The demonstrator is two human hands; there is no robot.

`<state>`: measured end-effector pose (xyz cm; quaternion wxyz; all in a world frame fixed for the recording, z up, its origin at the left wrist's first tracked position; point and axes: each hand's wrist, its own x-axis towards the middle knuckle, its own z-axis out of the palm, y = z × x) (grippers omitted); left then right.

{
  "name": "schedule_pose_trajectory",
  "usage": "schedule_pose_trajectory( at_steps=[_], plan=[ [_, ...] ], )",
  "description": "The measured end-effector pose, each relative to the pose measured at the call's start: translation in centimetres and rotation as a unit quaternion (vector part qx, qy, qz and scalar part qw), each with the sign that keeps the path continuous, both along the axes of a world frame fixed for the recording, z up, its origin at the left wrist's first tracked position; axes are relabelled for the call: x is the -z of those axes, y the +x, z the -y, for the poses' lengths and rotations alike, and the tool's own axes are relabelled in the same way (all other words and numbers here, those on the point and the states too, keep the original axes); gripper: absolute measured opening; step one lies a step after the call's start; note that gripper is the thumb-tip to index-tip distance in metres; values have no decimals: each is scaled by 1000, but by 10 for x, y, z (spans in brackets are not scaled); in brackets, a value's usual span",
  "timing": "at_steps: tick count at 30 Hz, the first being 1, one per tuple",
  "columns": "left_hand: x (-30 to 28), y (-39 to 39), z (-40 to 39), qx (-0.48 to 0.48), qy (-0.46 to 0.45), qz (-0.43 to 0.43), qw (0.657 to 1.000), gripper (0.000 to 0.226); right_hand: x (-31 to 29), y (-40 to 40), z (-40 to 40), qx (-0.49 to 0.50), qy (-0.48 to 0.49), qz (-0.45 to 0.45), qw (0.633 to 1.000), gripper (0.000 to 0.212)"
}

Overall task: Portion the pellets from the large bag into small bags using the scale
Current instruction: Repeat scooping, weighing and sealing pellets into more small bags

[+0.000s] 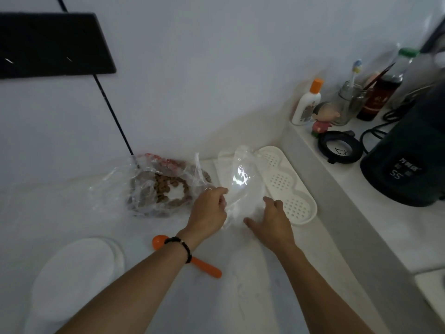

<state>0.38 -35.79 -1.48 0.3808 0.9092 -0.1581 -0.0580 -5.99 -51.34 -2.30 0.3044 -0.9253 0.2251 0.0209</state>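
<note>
A large clear bag of brown pellets lies open on the white counter, left of centre. A small clear empty bag stands up between my hands. My left hand pinches its left edge. My right hand grips its lower right side with curled fingers. An orange scoop lies on the counter under my left forearm. A white oval scale sits at the lower left.
A white perforated tray lies right of the small bag. A raised ledge on the right carries a dark kettle, a black ring, bottles, a jar and a figurine. A black cable runs down the wall.
</note>
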Motion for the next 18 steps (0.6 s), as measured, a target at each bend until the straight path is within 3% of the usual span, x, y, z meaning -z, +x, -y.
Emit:
schedule_pose_trajectory(
  at_steps=[3,7,10,13,18],
  plan=[
    [-16,0,-15,17,-51,-61,997,25,-14,0,0,73,36,91,993,76],
    [-36,-1,-41,43,-48,-111,992,26,-43,5,-4,135,175,146,964,76],
    [-47,-5,-58,59,-16,-129,990,29,-60,4,-10,158,288,169,929,52],
    [-52,-12,-87,27,10,-117,993,28,-68,1,-24,117,320,163,926,12],
    [-66,-25,-151,-23,33,-42,998,18,-71,-6,-78,97,430,121,890,8]
  ],
)
